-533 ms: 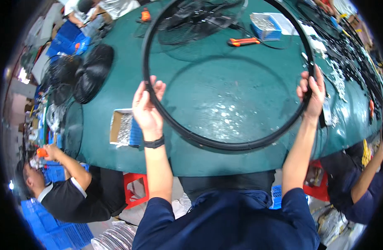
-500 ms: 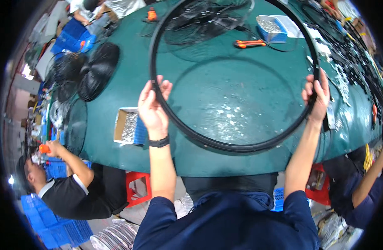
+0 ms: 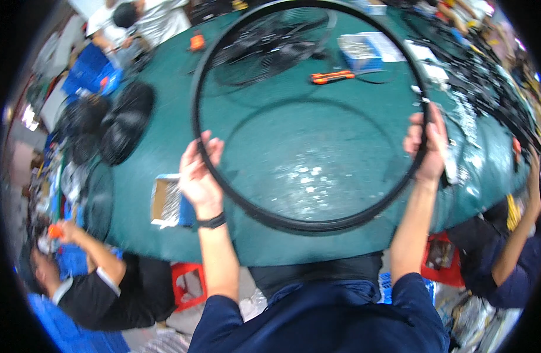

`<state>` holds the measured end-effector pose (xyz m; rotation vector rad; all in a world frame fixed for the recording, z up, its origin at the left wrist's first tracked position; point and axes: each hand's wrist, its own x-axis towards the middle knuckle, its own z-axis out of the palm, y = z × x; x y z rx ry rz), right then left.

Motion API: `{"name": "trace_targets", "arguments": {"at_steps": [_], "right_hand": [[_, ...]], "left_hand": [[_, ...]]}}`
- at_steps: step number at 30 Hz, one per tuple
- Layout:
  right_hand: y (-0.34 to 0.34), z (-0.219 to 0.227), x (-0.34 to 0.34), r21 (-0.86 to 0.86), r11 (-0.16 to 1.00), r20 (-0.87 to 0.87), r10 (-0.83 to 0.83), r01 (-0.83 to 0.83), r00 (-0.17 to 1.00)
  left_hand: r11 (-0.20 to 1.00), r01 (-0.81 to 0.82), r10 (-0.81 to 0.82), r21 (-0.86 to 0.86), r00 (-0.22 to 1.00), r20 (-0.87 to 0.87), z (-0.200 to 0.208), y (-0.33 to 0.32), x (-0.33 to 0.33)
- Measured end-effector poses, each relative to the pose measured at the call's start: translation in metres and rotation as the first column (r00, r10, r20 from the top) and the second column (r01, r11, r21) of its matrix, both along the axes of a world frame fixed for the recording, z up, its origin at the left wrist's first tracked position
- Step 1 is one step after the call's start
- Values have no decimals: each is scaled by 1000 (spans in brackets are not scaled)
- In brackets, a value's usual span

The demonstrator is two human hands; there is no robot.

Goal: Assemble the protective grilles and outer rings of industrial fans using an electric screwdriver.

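A large black ring (image 3: 305,225), like a fan guard's rim, is held up over the green table (image 3: 270,250), and its round shadow falls on the tabletop. My left hand (image 3: 201,179) grips it at the left side, fingers curled to the inside. On the opposite side my right hand (image 3: 430,150) has its fingers wrapped round the rim. Through the ring I see an orange-and-black hand tool (image 3: 332,77), a blue box of small metal parts (image 3: 361,56) and a black wire fan guard with blades (image 3: 270,59).
Left of my left forearm stands an open box of metal pins (image 3: 171,200). Black fan assemblies (image 3: 126,123) are on the table's left side. Small black and silver parts (image 3: 467,112) litter the right. A co-worker (image 3: 100,282) sits at left holding an orange tool; another person's arm (image 3: 517,229) is at right.
The whole view has shifted, so the table and ring appear lower and further left, and the ring's top now shows. Both hands keep their hold on the ring.
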<state>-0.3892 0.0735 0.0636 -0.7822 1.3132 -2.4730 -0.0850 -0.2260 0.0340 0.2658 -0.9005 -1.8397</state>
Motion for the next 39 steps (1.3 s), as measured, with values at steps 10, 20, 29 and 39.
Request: {"name": "trace_targets", "arguments": {"at_steps": [10,20,29,39], "right_hand": [[-5,-2,-5,-145,989,117,57,-40,991],[22,80,80,-490,833,-113,233,-258,966],[-55,122,217,-32,933,-698,236,-360,676],[-102,79,285,-162,898,-579,249,-409,776]], "left_hand": [[995,0,2,-95,1000,20,1,-3,0],[952,28,120,-304,881,458,3,15,-27],[861,89,-99,-501,995,6,154,159,13],[697,-465,684,-546,659,313,152,177,73]]}}
